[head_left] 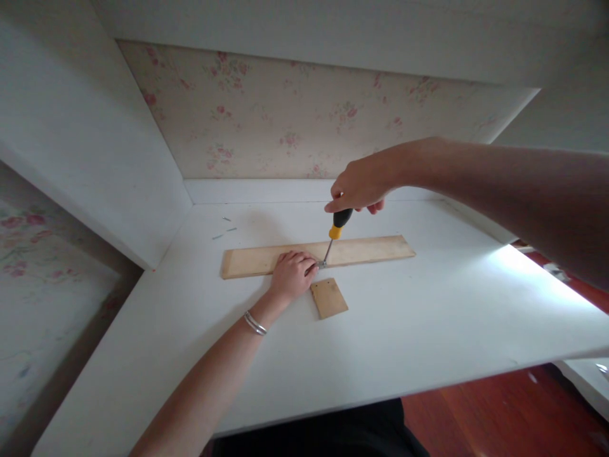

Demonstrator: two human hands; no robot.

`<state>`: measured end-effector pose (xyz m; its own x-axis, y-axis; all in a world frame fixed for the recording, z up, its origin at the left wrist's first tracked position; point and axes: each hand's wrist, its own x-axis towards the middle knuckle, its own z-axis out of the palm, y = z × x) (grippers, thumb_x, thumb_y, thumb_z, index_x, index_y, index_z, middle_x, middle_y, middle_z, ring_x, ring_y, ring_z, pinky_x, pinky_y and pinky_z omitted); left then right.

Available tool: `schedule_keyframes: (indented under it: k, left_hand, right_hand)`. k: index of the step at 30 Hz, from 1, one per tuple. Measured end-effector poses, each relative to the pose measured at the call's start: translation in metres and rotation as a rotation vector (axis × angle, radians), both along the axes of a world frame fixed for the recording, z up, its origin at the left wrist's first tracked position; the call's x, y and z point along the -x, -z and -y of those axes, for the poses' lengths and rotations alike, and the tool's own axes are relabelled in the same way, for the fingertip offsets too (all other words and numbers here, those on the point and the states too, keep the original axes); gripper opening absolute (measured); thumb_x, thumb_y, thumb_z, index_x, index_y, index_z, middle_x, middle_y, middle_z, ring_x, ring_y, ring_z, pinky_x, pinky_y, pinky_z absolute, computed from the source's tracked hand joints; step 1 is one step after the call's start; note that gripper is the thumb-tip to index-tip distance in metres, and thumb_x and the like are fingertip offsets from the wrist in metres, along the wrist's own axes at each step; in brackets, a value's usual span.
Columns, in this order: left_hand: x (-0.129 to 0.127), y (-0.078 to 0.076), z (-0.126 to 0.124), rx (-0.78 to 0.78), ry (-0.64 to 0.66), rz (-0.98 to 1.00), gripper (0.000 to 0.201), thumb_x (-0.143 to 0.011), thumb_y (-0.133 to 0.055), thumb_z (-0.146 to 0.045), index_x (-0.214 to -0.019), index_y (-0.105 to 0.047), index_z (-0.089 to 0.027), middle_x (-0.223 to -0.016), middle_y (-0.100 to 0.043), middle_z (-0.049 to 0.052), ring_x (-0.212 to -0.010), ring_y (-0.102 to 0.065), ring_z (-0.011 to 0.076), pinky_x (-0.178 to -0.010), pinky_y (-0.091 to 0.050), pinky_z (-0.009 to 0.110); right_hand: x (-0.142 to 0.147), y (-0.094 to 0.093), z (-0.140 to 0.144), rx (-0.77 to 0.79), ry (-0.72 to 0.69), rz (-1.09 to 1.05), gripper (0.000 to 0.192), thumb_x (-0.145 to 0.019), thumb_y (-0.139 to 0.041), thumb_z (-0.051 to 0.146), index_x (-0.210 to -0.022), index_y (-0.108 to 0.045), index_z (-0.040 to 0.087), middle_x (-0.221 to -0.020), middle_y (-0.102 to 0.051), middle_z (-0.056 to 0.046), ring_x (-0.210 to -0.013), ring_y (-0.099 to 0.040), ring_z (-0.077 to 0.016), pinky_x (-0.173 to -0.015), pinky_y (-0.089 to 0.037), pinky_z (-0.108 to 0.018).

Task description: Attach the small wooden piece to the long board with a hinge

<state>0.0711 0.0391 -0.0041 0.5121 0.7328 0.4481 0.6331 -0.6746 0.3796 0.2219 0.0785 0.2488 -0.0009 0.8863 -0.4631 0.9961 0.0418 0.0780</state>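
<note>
My right hand [364,184] is closed round the black and yellow handle of a screwdriver [335,231]. The screwdriver slants down, and its tip meets a small metal piece [323,263], perhaps a hinge or bracket, at the near edge of a long wooden board [366,251]. My left hand [294,274] presses on that board, fingers bent over its top and thumb beside the metal piece. Its fingers partly hide the metal, so its exact shape is unclear. Just in front lies a small square wooden piece [329,298] with small dark holes near its far edge.
Several loose screws [227,229] lie on the white tabletop [419,317] behind the board's left end. A white panel [109,146] rises at the left, with a flower-patterned wall [285,120] at the back. Below the near table edge is a reddish floor [476,412].
</note>
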Motion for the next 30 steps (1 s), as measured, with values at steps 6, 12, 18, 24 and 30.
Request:
schedule_keyframes:
  k: [6,12,18,24,30]
  left_hand:
    - [0.0,0.001,0.0,-0.003,-0.011,-0.003,0.018,-0.086,-0.052,-0.028,-0.095,-0.067,-0.025,-0.101,-0.066,0.003,-0.097,-0.054,0.0195,-0.091,-0.037,0.038]
    - [0.0,0.001,0.0,-0.017,-0.013,0.007,0.015,-0.086,-0.054,-0.028,-0.093,-0.067,-0.025,-0.101,-0.067,0.002,-0.098,-0.054,0.0199,-0.089,-0.037,0.038]
    - [-0.001,0.0,0.0,-0.013,-0.01,0.009,0.016,-0.087,-0.052,-0.027,-0.094,-0.067,-0.025,-0.101,-0.067,0.002,-0.099,-0.054,0.0197,-0.091,-0.037,0.038]
    - [0.0,-0.001,-0.001,-0.024,-0.004,-0.007,0.017,-0.087,-0.051,-0.028,-0.093,-0.067,-0.024,-0.101,-0.067,0.001,-0.098,-0.054,0.0193,-0.09,-0.037,0.038]
    - [0.0,-0.001,0.0,-0.029,-0.012,0.0,0.017,-0.087,-0.052,-0.028,-0.094,-0.066,-0.024,-0.1,-0.067,0.001,-0.098,-0.054,0.0193,-0.09,-0.037,0.037]
  right_hand:
    - [-0.007,0.001,-0.002,0.062,-0.029,-0.088,0.038,-0.086,-0.047,0.033,-0.086,-0.07,0.004,-0.076,-0.069,-0.005,-0.065,-0.061,-0.0072,-0.061,-0.036,-0.022]
    - [-0.011,0.001,-0.005,0.074,-0.14,-0.062,0.036,-0.084,-0.054,0.036,-0.106,-0.066,0.01,-0.089,-0.069,-0.006,-0.07,-0.063,-0.0101,-0.066,-0.039,-0.023]
    - [-0.004,0.001,0.0,0.073,-0.223,0.075,0.046,-0.074,-0.063,0.053,-0.108,-0.065,0.022,-0.076,-0.068,-0.006,-0.069,-0.064,-0.0217,-0.065,-0.047,-0.037]
    - [0.001,0.0,0.005,0.113,-0.304,-0.006,0.053,-0.069,-0.07,0.047,-0.116,-0.059,0.027,-0.084,-0.069,-0.003,-0.061,-0.063,-0.0185,-0.061,-0.046,-0.035]
    - [0.005,0.002,0.005,0.054,-0.286,0.059,0.047,-0.079,-0.058,0.05,-0.119,-0.057,0.024,-0.08,-0.068,-0.006,-0.065,-0.064,-0.0196,-0.062,-0.045,-0.034]
